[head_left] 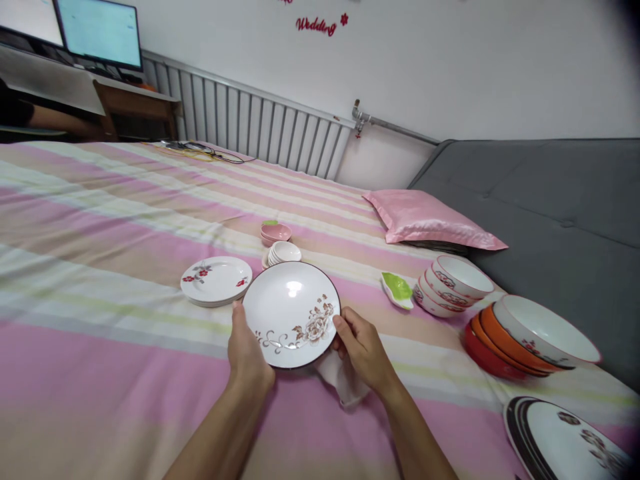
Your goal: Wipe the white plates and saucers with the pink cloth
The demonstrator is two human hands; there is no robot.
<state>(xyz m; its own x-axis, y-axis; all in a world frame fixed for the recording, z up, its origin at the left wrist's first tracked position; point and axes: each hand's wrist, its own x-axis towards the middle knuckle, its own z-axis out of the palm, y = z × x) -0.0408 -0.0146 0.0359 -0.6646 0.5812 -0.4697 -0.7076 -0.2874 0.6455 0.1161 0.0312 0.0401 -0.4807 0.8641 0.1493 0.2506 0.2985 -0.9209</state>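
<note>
A white plate (280,307) with a dark rim and a brown flower print is held up, tilted toward me. My left hand (247,353) grips its left edge, thumb at the rim and fingers hidden underneath. On the right edge, my right hand (361,347) pinches the rim, with a pale cloth (345,383) hanging below it. Just left of the held plate lies a stack of white plates (216,280) with red flowers. Small white bowls (287,252) and pink bowls (277,233) sit behind it.
To the right are a green leaf-shaped dish (398,289), stacked patterned bowls (453,287), larger orange and white bowls (530,333) and dark-rimmed plates (565,440). A pink pillow (430,217) rests by the grey headboard (540,193). Cables (205,152) lie on the striped bed's far edge. A person's limb (63,121) shows at left.
</note>
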